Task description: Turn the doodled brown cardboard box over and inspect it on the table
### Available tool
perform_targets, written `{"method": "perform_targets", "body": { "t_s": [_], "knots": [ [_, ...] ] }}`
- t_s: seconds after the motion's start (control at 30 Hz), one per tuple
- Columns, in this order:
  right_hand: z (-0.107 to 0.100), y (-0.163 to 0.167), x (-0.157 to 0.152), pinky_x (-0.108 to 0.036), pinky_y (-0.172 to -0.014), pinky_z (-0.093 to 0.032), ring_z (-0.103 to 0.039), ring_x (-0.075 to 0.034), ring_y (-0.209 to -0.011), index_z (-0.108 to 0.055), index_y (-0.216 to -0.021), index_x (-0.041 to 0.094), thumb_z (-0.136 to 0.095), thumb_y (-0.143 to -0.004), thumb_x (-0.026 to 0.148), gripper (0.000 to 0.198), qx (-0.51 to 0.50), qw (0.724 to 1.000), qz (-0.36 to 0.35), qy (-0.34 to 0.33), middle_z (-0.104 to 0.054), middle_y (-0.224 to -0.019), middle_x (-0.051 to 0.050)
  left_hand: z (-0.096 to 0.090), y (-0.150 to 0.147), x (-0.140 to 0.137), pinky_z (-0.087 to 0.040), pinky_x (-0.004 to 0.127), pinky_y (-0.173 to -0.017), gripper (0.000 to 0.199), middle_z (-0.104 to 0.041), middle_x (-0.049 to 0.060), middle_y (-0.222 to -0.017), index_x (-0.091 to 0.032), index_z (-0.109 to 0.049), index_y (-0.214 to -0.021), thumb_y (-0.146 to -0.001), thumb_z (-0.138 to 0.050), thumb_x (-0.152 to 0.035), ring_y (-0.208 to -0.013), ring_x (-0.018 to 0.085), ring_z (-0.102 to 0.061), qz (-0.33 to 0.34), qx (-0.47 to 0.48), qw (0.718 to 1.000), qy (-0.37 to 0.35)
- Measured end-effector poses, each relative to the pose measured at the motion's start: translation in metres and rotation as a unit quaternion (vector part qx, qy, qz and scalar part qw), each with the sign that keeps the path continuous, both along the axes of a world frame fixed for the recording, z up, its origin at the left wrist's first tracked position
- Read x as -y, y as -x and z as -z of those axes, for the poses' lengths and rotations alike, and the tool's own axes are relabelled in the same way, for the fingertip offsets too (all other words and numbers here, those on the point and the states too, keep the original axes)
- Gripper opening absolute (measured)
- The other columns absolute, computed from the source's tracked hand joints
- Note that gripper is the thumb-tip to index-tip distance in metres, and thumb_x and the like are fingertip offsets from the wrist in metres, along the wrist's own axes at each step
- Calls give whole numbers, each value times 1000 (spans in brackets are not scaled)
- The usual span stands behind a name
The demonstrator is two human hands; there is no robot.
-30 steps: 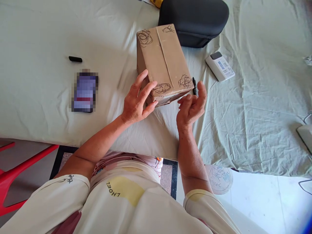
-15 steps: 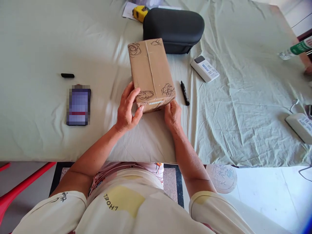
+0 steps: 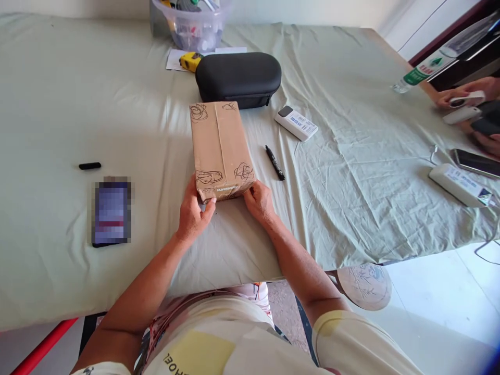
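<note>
A brown cardboard box [image 3: 221, 140] with black scribbles near its top corners is between my hands on the cloth-covered table. My left hand [image 3: 193, 211] grips its near left corner, thumb on the front face and fingers along the side, partly hidden. At the near right corner, my right hand [image 3: 260, 202] is closed on the lower edge, with its fingertips out of sight. A black marker [image 3: 275, 163] lies uncapped to the right of the box. Its black cap [image 3: 89, 165] seems to be the small piece at the left, above a blurred phone [image 3: 112, 212].
Behind the box sits a black zip case [image 3: 238, 78], beside a yellow tape measure [image 3: 191, 61] and a clear plastic basket [image 3: 195, 26]. White power banks [image 3: 296, 123] lie to the right. Another person's hands [image 3: 469, 96] hold a white device near a bottle [image 3: 424, 70].
The view has tilted up and turned right, showing the basket and another person's hands. My left fingers have slid from the box's top edge down to its side.
</note>
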State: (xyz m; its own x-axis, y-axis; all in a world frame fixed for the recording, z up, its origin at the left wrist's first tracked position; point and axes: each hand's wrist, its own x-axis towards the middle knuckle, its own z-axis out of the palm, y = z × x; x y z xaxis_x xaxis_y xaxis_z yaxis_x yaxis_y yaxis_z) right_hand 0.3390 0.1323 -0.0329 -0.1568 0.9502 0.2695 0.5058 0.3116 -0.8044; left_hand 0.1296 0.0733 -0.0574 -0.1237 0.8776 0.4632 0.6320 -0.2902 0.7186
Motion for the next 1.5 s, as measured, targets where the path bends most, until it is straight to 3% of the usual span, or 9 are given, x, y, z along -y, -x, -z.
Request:
{"method": "perform_targets", "body": {
  "t_s": [0.17, 0.37, 0.8, 1.5],
  "knots": [
    [1, -1, 2, -29, -70, -48, -59, -18, -74, -62, -89, 22, -47, -89, 27, 15, 12, 1000, -1, -6, -64, -77, -4, 3, -1, 0, -51, 47, -120, 56, -62, 24, -150, -13, -52, -145, -95, -63, -36, -147, 34, -57, -7, -33, 999, 33],
    [0, -2, 5, -30, -69, -50, -60, -18, -71, -66, -96, 21, -49, -89, 21, 18, 15, 1000, -10, 1, -70, -83, -6, 6, -2, 5, -36, 67, -126, 55, -60, 27, -151, -12, -57, -140, -90, -69, -30, -150, 43, -52, -38, -104, 990, 82],
    [8, -4, 6, -30, -70, -52, -64, -18, -75, -65, -99, 22, -49, -89, 21, 19, 20, 1000, -7, -8, -75, -92, -7, 8, -4, 10, -40, 68, -121, 33, -71, 23, -134, -16, -67, -125, -96, -62, -34, -142, 42, -58, -40, -121, 990, 59],
    [12, 3, 4, -30, -75, -49, -61, -19, -79, -62, -99, 21, -47, -89, 24, 18, 51, 998, 10, -22, -70, -90, -7, 12, 1, 4, -39, 66, -123, 45, -66, 30, -140, -10, -62, -129, -90, -64, -32, -143, 43, -56, -34, -99, 992, 73]
  ]
}}
